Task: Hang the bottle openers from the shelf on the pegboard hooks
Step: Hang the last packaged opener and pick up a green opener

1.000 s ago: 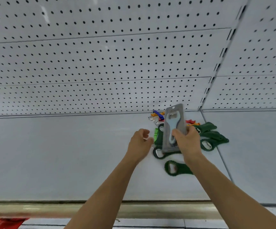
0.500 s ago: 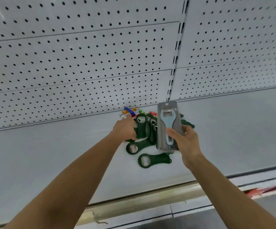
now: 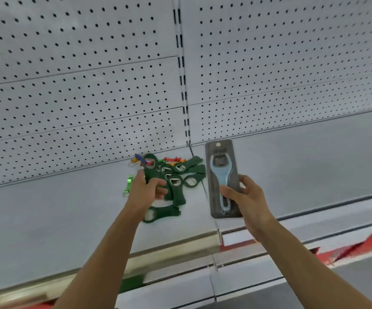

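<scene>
Right now your left hand (image 3: 146, 192) grips one green opener (image 3: 150, 167) by its handle, head up, lifted off the pile of green openers (image 3: 180, 175) on the shelf (image 3: 58, 208). Your right hand (image 3: 245, 197) pinches the carded opener (image 3: 221, 178) near its lower end, thumb across the front and fingers (image 3: 244, 182) behind, with the card upright and its hang hole (image 3: 218, 144) at the top. More openers wait: one green one (image 3: 165, 214) lies alone nearer the shelf edge, a small bright green one (image 3: 129, 184) sits to the left, and some coloured ones (image 3: 171, 159) lie against the pegboard (image 3: 80, 85). No hooks show on the pegboard from this view, so you must look elsewhere for them. The main risk, as I judge it, is the low hold on the card: its top can wobble, and the small hole may miss a hook tip. With both hands full, you cannot steady either piece with the other hand, so a slip may drop one onto the pile and knock pieces toward the shelf edge. The green opener's head opening looks the likeliest place to catch a hook, yet it may swing off a short one.
</scene>
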Demonstrator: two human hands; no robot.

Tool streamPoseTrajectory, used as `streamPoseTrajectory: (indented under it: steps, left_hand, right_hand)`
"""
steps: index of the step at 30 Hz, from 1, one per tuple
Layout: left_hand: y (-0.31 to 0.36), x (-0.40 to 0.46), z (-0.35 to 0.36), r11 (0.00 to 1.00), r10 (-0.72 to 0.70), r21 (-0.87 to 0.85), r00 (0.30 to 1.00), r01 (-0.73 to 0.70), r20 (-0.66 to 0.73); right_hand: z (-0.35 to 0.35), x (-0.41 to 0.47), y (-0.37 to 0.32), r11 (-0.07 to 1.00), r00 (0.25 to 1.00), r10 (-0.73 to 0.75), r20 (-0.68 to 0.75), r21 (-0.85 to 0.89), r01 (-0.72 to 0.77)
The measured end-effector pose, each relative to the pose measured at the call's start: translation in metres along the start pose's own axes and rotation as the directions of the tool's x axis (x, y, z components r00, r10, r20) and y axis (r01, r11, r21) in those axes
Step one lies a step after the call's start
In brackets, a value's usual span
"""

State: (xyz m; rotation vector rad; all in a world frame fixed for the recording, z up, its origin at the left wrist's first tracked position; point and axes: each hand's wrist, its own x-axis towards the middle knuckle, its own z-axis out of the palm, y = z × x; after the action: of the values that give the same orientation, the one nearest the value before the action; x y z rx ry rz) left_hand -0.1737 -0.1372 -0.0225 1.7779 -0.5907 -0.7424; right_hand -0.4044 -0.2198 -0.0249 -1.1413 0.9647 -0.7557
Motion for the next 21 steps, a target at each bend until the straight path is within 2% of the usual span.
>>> streamPoseTrajectory:
  steps: [8,14,18,21]
  left_hand:
    - [0.027,-0.099,0.173,1.000,-0.014,-0.024,0.984,0.018,0.180]
    - [0.053,-0.162,0.299,1.000,-0.009,0.017,0.933,0.003,0.360]
    - [0.073,-0.197,0.371,0.999,-0.041,0.043,0.901,0.025,0.432]
    - [0.088,-0.207,0.415,0.996,0.008,0.076,0.868,-0.052,0.496]
  right_hand:
    - [-0.154,-0.049,-0.013,0.998,0.998,-0.042,-0.043,0.036,0.043]
    - [-0.279,-0.084,-0.023,0.995,0.984,-0.071,-0.164,0.059,0.081]
    - [-0.351,-0.094,-0.032,0.995,0.965,-0.050,-0.255,0.071,0.071]
    - [-0.397,-0.094,-0.037,0.994,0.946,-0.070,-0.316,0.057,0.093]
